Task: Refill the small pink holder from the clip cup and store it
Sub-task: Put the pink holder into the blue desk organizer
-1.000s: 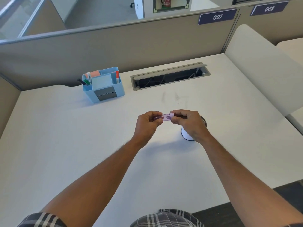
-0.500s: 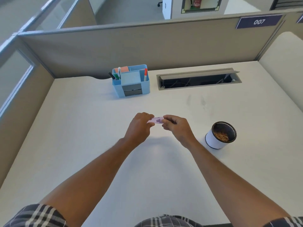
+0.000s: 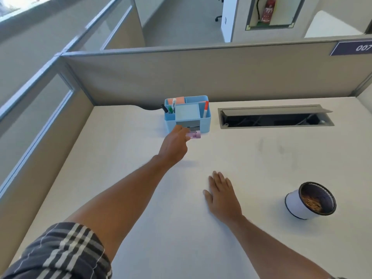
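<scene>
My left hand [image 3: 174, 144] is stretched far forward and pinches the small pink holder [image 3: 193, 135], which sits just in front of the grey drawer of the blue desk organizer [image 3: 205, 121]. Whether that drawer is open is not clear, as the hand and holder cover its front. My right hand [image 3: 221, 196] lies flat on the white desk with fingers spread, holding nothing. The clip cup [image 3: 309, 200], white outside with a dark mesh inside and golden clips at the bottom, stands to the right of my right hand.
Pens, a red marker and note pads fill the organizer. To its right lies an open cable slot [image 3: 275, 117] in the desk. Grey cubicle partitions [image 3: 201, 75] close off the back and left sides.
My right hand let go of the pink holder and dropped flat onto the desk. My left hand carried the holder forward to the front of the organizer. The camera view shifted.
</scene>
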`<control>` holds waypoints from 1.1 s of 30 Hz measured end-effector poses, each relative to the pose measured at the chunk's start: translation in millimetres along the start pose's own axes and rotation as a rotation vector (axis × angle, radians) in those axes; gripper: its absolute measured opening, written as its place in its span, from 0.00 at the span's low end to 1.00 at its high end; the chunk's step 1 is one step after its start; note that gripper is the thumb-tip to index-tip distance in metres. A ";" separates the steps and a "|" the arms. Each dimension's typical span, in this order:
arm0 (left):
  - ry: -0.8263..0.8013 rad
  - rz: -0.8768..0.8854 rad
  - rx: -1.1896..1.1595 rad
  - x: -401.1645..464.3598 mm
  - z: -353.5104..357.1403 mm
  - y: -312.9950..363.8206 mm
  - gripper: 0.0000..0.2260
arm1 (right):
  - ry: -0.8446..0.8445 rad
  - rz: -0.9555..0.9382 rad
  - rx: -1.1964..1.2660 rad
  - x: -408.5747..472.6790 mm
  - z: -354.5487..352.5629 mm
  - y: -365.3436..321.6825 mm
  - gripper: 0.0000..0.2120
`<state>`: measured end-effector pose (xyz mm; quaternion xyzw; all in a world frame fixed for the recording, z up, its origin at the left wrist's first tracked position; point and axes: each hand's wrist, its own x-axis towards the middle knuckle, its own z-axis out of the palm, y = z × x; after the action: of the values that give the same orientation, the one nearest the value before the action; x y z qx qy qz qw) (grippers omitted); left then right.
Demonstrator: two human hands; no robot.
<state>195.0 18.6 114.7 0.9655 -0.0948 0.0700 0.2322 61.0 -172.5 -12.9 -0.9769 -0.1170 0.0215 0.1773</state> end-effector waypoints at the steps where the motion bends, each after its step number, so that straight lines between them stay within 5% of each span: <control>1: 0.000 0.004 0.010 11.7 -2.8 -2.4 0.14 | 0.014 -0.004 -0.024 -0.1 2.4 0.5 0.27; 12: 0.052 -0.060 0.067 111.9 1.0 -23.4 0.13 | 0.047 -0.016 -0.057 5.8 14.3 7.6 0.27; 20: -0.017 -0.021 0.155 122.3 21.2 -35.7 0.06 | 0.043 -0.011 -0.060 6.9 13.9 8.5 0.29; 33: -0.013 -0.046 0.094 121.0 19.6 -33.9 0.13 | 0.077 -0.009 -0.077 6.3 13.5 7.5 0.27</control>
<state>321.8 21.0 104.3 0.9777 -0.0705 0.0626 0.1875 67.7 -173.1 -28.1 -0.9826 -0.1152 -0.0214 0.1442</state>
